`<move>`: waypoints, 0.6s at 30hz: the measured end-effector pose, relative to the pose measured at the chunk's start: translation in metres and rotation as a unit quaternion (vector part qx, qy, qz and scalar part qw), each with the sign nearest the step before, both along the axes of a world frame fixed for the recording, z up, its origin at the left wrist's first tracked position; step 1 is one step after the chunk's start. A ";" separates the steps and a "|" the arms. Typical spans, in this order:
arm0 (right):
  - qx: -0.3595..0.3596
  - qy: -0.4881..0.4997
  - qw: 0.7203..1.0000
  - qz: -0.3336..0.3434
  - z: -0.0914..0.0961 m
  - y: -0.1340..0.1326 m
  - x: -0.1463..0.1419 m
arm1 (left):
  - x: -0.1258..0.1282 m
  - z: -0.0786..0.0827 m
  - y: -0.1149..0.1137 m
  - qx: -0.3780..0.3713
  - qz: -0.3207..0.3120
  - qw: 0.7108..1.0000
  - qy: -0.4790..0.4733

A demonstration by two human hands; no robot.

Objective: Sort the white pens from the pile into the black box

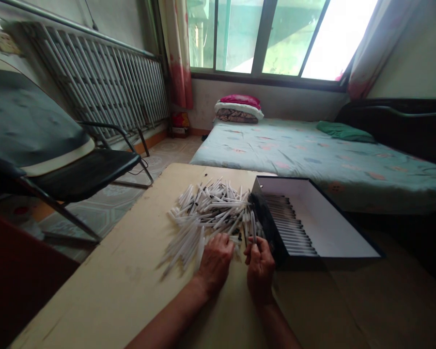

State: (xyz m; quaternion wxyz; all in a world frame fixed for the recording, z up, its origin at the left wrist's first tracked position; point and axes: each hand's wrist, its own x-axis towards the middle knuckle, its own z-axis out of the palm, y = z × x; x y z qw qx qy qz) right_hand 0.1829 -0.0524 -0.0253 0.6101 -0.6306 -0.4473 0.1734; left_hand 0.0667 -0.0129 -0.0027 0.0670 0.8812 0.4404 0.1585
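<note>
My right hand [260, 264] is closed round a slim pen [253, 224], which points up and away from me just left of the box. My left hand [217, 257] rests at the near side of the pile with its fingers curled; whatever they pinch is hidden. In front of both hands spreads a loose heap of white pen barrels [218, 206], mixed with dark parts. Small black caps [239, 236] lie between the hands. Inside a dark box with white inner walls [334, 218], several finished-looking pens [294, 230] are lined up in a row.
The pale wooden table [131, 271] carries the heap and the box. Beyond it stands a bed [276, 145] with folded bedding [239, 107]. A black chair [83, 174] is to the left, near a metal rack [109, 77] against the wall.
</note>
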 end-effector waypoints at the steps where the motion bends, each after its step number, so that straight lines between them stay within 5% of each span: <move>1: 0.003 -0.018 1.000 -0.003 0.000 0.000 0.001 | -0.002 0.000 0.001 -0.001 -0.001 0.999 -0.039; 6: 0.042 -0.114 0.992 0.030 0.006 -0.003 -0.003 | -0.027 0.009 0.012 -0.113 0.050 0.941 -0.315; 10: 0.046 -0.169 0.979 0.108 0.013 -0.008 -0.014 | -0.054 0.012 0.023 -0.302 0.098 0.788 -0.527; 13: 0.048 -0.214 0.965 0.141 0.014 -0.010 -0.021 | -0.067 0.006 0.026 -0.365 0.124 0.665 -0.640; 15: 0.041 -0.227 0.962 0.148 0.013 -0.011 -0.023 | -0.072 0.001 0.027 -0.394 0.130 0.608 -0.677; 18: 0.032 -0.239 0.958 0.154 0.011 -0.010 -0.023 | -0.072 -0.003 0.027 -0.410 0.132 0.564 -0.704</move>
